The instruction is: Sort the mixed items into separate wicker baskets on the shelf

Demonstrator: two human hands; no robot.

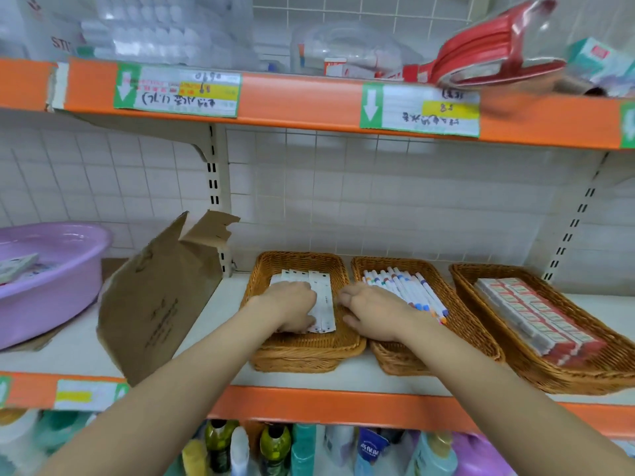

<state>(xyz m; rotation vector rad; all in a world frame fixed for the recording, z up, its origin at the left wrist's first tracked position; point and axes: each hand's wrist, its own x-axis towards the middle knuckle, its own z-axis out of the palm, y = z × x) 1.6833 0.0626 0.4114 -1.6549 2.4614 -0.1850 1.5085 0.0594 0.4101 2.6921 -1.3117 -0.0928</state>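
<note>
Three wicker baskets stand side by side on the white shelf. The left basket holds flat white packets; my left hand lies on top of them with fingers bent over the stack. The middle basket holds white markers with coloured caps. My right hand sits over the gap between these two baskets, fingers curled toward the packets; whether it grips one is hidden. The right basket holds rows of red-and-white boxes.
A torn brown cardboard box leans left of the baskets, and a purple plastic basin sits further left. An orange-edged shelf hangs overhead. Bottles fill the shelf below.
</note>
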